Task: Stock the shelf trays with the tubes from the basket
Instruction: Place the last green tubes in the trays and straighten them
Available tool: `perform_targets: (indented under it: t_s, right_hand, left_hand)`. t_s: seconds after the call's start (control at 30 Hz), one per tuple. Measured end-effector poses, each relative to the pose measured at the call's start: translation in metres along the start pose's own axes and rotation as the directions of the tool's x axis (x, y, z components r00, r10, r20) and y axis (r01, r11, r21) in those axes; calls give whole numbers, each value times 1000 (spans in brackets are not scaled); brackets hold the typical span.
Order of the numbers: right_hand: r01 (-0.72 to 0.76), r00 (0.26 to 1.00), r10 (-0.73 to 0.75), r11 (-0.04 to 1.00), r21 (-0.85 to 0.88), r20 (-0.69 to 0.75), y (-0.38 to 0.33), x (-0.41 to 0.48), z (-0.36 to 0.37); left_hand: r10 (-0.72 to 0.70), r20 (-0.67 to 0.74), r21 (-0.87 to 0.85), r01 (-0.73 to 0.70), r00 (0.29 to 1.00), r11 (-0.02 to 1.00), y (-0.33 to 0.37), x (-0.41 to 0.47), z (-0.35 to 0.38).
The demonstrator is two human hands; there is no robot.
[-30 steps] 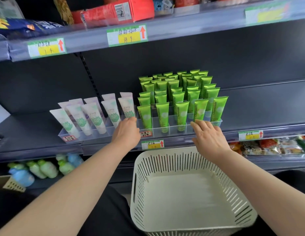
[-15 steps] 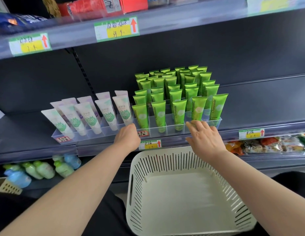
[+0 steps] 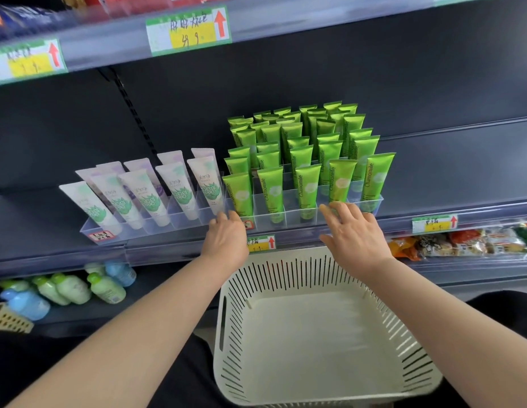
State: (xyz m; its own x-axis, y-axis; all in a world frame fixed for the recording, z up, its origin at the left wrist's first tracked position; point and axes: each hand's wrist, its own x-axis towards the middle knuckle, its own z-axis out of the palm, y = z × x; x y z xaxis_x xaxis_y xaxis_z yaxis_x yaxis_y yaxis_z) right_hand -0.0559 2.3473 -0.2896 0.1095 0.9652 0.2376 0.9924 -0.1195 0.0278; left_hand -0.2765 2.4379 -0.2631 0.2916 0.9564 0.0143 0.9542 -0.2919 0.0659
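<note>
I am observing the left hand (image 3: 226, 240) and right hand (image 3: 355, 231), fingers relaxed and holding nothing, touching the tray (image 3: 285, 213) front. The green tubes (image 3: 303, 187) are standing at 12 o'clock and the basket (image 3: 285, 275) is sitting at 6 o'clock.

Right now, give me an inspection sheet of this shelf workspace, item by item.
Surface: dark grey metal shelf, carrying two trays.
Job's things: clear plastic trays hold green tubes and white tubes; cream slotted plastic basket, empty.
Clutter: nothing seen.
Hands: left hand and right hand touch the tray fronts, holding nothing.
Cables: nothing seen.
Surroundings: price labels; green and blue bottles and snack packets below.
</note>
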Motion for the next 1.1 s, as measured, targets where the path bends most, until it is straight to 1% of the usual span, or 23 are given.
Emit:
perform_targets:
  t_s: [0.1,0.17,0.33,0.43,0.67,1.1]
  right_hand:
    - [0,1000,0,1000,0,-7,0,0,1]
    - [2,1000,-2,1000,-2,-6,0,-1,1]
    - [3,1000,-3,1000,-7,-1,0,-1,2]
    - [7,1000,-7,1000,-10,-12,0,0,1]
    - [19,1000,-19,999,-26,-23,3,2,-1]
    - [-45,999,45,999,-31,-17,28,-5,-6]
  left_hand:
    - [4,-68,-114,-12,998,993,-3,-6,5]
    - [26,-109,-144,-42,994,989,-5,-10,9]
    - [99,-106,-71,-107,989,992,-8,-15,14]
    - [141,-130,-45,-148,981,988,-9,-16,15]
    - [146,-125,-25,-150,981,988,-2,-16,13]
    - [195,-97,-19,-198,976,980,29,-14,9]
